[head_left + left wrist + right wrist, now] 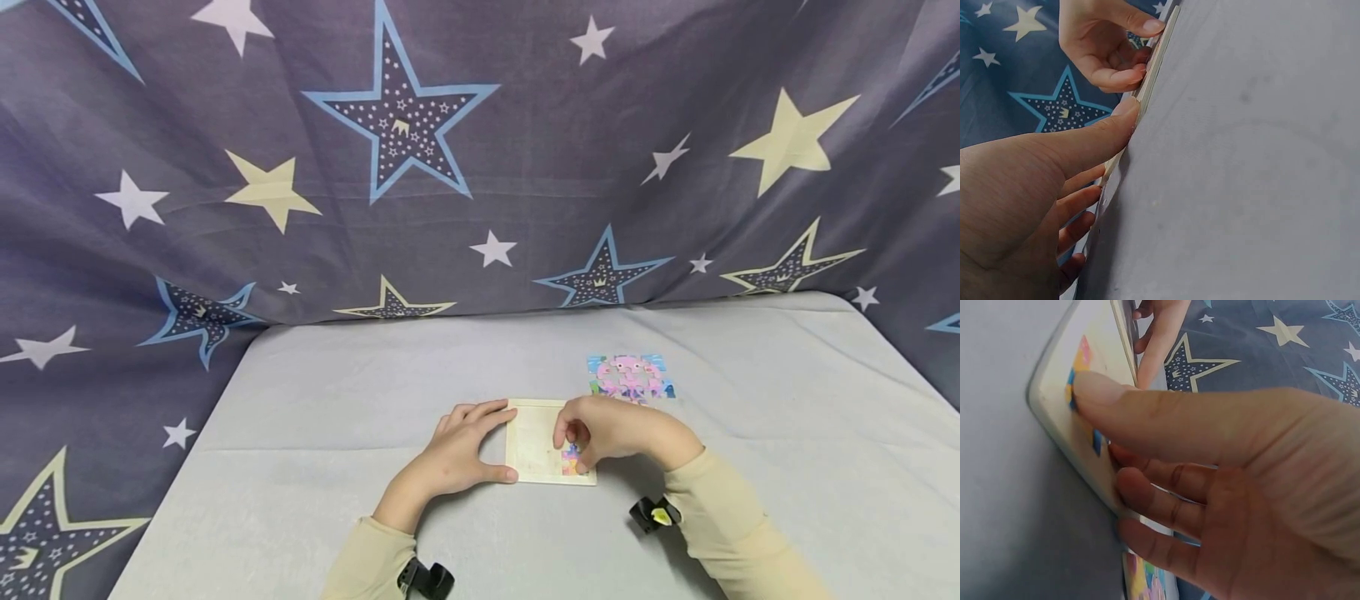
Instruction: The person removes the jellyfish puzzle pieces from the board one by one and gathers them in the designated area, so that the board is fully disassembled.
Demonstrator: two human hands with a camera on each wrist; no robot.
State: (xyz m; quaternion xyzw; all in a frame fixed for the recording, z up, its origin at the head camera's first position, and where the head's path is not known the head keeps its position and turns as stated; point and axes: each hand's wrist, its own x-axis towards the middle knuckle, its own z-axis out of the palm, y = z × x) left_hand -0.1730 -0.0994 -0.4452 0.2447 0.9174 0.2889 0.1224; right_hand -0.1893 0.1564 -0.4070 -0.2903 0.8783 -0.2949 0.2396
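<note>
A small light wooden puzzle tray lies on the cloth-covered table. My left hand holds its left side, thumb at the near corner and index finger at the far corner. Several colourful puzzle pieces sit in the tray's near right corner. Over them is my right hand, its thumb pressing on the pieces and its other fingers loosely bent. In the left wrist view, the right thumb and fingertips stand apart at the tray. Part of the pieces is hidden under the right hand.
Behind the right hand lies a joined group of puzzle pieces with a pink figure, gaps showing in it. A grey cloth covers the table. A dark star-patterned curtain rises at the back edge.
</note>
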